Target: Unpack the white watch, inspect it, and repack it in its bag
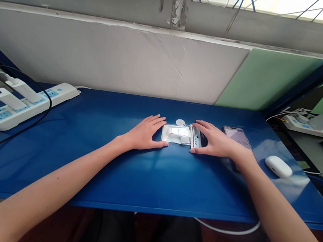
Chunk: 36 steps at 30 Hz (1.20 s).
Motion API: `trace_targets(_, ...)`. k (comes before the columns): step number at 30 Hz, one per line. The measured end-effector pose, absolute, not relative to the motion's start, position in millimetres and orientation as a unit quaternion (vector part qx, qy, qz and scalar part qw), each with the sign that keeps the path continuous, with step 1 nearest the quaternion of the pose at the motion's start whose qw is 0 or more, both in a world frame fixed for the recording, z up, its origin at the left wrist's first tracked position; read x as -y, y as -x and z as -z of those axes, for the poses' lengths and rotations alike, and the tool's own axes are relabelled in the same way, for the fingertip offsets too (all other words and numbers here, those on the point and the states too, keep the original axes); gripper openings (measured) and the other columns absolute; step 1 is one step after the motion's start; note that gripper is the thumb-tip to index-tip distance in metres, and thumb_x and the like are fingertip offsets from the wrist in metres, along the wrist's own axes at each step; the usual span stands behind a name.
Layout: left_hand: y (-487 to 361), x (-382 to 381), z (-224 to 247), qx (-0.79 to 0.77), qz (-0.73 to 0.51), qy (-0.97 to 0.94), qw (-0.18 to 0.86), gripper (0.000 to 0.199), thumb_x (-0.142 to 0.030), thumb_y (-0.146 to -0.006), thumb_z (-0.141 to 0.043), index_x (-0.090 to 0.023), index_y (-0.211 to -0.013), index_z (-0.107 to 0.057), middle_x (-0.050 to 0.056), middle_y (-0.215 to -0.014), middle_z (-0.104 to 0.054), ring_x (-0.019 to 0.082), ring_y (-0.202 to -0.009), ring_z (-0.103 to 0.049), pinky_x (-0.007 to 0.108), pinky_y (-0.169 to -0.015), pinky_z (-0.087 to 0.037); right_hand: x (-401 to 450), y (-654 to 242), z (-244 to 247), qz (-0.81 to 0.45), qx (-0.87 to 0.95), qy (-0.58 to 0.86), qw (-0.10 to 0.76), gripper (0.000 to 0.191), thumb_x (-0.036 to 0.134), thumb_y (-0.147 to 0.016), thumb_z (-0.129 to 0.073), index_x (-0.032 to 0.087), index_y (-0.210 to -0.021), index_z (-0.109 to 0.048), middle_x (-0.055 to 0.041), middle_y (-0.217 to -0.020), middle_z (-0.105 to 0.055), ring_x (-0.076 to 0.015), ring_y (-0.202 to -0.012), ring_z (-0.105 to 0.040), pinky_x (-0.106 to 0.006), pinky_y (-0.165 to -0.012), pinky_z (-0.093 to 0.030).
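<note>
A small clear plastic pouch (177,138) lies flat on the blue tabletop (127,177), with white round pieces showing inside it and a printed strip at its right end. Just beyond its far edge is a white disc (180,122). My left hand (147,134) rests open at the pouch's left end, thumb and fingers spread apart. At the other end my right hand (212,140) is open too, its thumb and fingers bracketing the printed strip. Whether the fingertips press on the pouch I cannot tell.
A white power strip (3,118) with plugged-in chargers and looping cables is at the left. Partly behind my right forearm lies a phone (238,136), and right of it a white earbud case (278,166). A second power strip (306,126) stands beyond the blue post.
</note>
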State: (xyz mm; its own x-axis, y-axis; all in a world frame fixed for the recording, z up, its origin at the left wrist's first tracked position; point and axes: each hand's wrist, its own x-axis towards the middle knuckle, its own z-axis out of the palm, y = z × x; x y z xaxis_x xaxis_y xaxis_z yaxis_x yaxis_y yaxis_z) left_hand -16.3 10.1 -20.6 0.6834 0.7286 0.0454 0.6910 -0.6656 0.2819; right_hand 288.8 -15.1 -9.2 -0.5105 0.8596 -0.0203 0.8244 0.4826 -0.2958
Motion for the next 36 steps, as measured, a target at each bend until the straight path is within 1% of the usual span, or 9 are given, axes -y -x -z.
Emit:
trace_targets(8, 14.1, -6.8, 17.3, -0.391, -0.09, -0.907, 0.126, 0.09, -0.074, -0.082, -0.044, -0.013, -0.146, -0.035, 0.012, -0.153, -0.032, 0.031, -0.143, -0.022, 0.044, -0.117, -0.017, 14.8, -289.4, 11.2, -0.135, 0.857, 0.492, 0.068, 0.101, 0.074, -0.068, -0.06, 0.022, -0.15, -0.03, -0.0132, -0.155, -0.03, -0.0411, -0.14, -0.027, -0.055, -0.111, -0.03)
trace_targets(11, 14.9, -7.7, 17.0, -0.392, -0.09, -0.907, 0.127, 0.09, -0.074, -0.082, -0.044, -0.013, -0.146, -0.035, 0.012, -0.153, -0.032, 0.03, -0.143, -0.022, 0.044, -0.117, -0.017, 14.9, -289.4, 11.8, -0.129, 0.859, 0.492, 0.059, 0.102, 0.075, -0.07, -0.058, 0.02, -0.15, -0.029, -0.0148, -0.155, -0.028, -0.0399, -0.141, -0.026, -0.054, -0.111, -0.031)
trace_targets(15, 18.6, -11.5, 18.8, -0.391, -0.089, -0.907, 0.128, 0.091, -0.075, -0.081, -0.045, -0.014, -0.147, -0.034, 0.011, -0.153, -0.032, 0.03, -0.143, -0.024, 0.042, -0.116, -0.019, 15.1, -288.7, 12.3, -0.123, 0.86, 0.492, 0.054, 0.098, 0.075, -0.073, -0.054, 0.022, -0.15, -0.028, -0.0158, -0.155, -0.028, -0.039, -0.141, -0.025, -0.056, -0.11, -0.031)
trace_targets(20, 21.5, -13.1, 18.5, -0.388, -0.079, -0.909, 0.129, 0.089, -0.074, -0.083, -0.042, -0.016, -0.149, -0.031, 0.009, -0.155, -0.029, 0.029, -0.143, -0.023, 0.041, -0.117, -0.018, 16.3, -287.4, 10.0, -0.125, 0.858, 0.495, 0.055, 0.099, 0.074, -0.073, -0.054, 0.019, -0.151, -0.028, -0.0164, -0.155, -0.028, -0.0401, -0.141, -0.026, -0.056, -0.11, -0.03)
trace_targets(24, 21.3, -12.0, 17.6, -0.393, -0.07, -0.908, 0.129, 0.088, -0.073, -0.084, -0.042, -0.017, -0.15, -0.029, 0.008, -0.156, -0.027, 0.029, -0.144, -0.021, 0.041, -0.117, -0.017, 17.0, -287.1, 10.7, -0.126, 0.859, 0.491, 0.065, 0.096, 0.073, -0.074, -0.055, 0.023, -0.151, -0.028, -0.0136, -0.156, -0.028, -0.0407, -0.141, -0.025, -0.057, -0.11, -0.03)
trace_targets(28, 21.6, -10.7, 19.3, -0.403, -0.074, -0.904, 0.121, 0.085, -0.07, -0.086, -0.041, -0.015, -0.15, -0.029, 0.01, -0.156, -0.025, 0.03, -0.144, -0.021, 0.042, -0.117, -0.02, 17.5, -284.8, 11.6, -0.118, 0.86, 0.492, 0.068, 0.096, 0.073, -0.075, -0.053, 0.021, -0.151, -0.027, -0.0136, -0.157, -0.024, -0.04, -0.142, -0.022, -0.057, -0.111, -0.028)
trace_targets(30, 22.1, -9.7, 19.8, -0.403, -0.086, -0.904, 0.116, 0.082, -0.068, -0.087, -0.042, -0.015, -0.149, -0.031, 0.011, -0.155, -0.027, 0.029, -0.143, -0.023, 0.042, -0.116, -0.022, 17.7, -283.0, 10.9, -0.118, 0.859, 0.494, 0.059, 0.098, 0.075, -0.075, -0.052, 0.019, -0.151, -0.026, -0.0145, -0.157, -0.023, -0.0391, -0.143, -0.021, -0.057, -0.112, -0.027)
trace_targets(33, 22.6, -7.7, 18.0, -0.391, -0.118, -0.905, 0.115, 0.077, -0.064, -0.087, -0.047, -0.016, -0.146, -0.037, 0.011, -0.153, -0.031, 0.029, -0.141, -0.028, 0.04, -0.114, -0.026, 18.1, -280.4, 9.4, -0.117, 0.857, 0.501, 0.043, 0.1, 0.076, -0.075, -0.05, 0.016, -0.151, -0.025, -0.0159, -0.157, -0.022, -0.0376, -0.144, -0.019, -0.054, -0.113, -0.025)
trace_targets(36, 22.2, -6.2, 14.3, -0.363, -0.136, -0.912, 0.131, 0.071, -0.061, -0.087, -0.051, -0.019, -0.143, -0.041, 0.009, -0.15, -0.039, 0.028, -0.138, -0.034, 0.04, -0.113, -0.03, 18.6, -279.4, 9.6, -0.121, 0.854, 0.503, 0.043, 0.1, 0.075, -0.075, -0.051, 0.017, -0.152, -0.025, -0.015, -0.157, -0.021, -0.0382, -0.144, -0.019, -0.055, -0.114, -0.024)
